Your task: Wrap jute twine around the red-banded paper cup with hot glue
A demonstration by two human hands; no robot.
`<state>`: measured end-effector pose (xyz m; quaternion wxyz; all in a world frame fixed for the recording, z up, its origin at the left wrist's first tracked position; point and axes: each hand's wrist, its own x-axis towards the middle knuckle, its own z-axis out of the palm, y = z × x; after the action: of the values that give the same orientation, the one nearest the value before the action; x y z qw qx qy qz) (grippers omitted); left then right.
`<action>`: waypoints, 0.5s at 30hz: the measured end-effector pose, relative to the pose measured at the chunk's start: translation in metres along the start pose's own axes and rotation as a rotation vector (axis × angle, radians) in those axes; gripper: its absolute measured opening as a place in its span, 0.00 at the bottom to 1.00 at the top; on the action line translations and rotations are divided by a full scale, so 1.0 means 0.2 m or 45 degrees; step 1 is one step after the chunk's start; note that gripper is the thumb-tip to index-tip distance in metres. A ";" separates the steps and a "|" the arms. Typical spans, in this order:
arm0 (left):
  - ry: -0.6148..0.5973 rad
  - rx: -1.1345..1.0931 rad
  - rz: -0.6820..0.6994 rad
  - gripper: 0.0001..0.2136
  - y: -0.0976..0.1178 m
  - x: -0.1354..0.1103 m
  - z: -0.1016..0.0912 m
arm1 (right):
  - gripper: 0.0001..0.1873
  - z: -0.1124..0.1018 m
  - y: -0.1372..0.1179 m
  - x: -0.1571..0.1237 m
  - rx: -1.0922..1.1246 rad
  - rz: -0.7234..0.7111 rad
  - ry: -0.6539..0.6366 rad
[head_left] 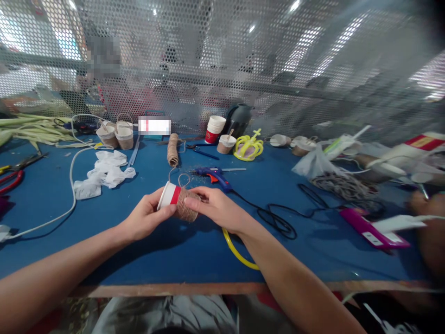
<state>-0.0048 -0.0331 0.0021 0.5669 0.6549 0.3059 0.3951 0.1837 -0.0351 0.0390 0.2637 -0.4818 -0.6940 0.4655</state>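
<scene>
A paper cup (168, 195), white with a red band, lies tilted on its side between my hands, just above the table. Jute twine (187, 205) is wound round its base half. My left hand (149, 214) grips the cup near its rim, thumb along the front. My right hand (217, 207) closes round the twine-wrapped end, with its thumb pressed on the windings. A strand of twine loops up from the cup toward the twine roll (173, 150) behind it. Just beyond my right hand lies a blue glue gun (214, 176) with a red trigger.
On the blue table (114, 250) stand a stack of paper cups (215, 127), a yellow crown-shaped piece (248, 147) and small twine-wrapped cups (124, 135). White fabric (104, 172) and red-handled cutters (12, 182) lie left. A purple power strip (373, 229) and another person's hand (427, 211) are right.
</scene>
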 end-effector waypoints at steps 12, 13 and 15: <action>-0.013 0.093 0.043 0.16 0.02 0.01 -0.02 | 0.24 0.00 0.01 0.01 0.085 0.012 0.038; -0.007 0.096 0.043 0.16 0.02 0.01 -0.02 | 0.24 0.00 0.01 0.01 0.083 0.009 0.037; -0.004 0.100 0.047 0.16 0.03 0.01 -0.01 | 0.23 0.00 0.01 0.01 0.073 0.005 0.036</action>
<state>-0.0068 -0.0315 0.0076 0.5341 0.6827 0.3081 0.3921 0.1837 -0.0336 0.0377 0.2860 -0.4820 -0.6756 0.4789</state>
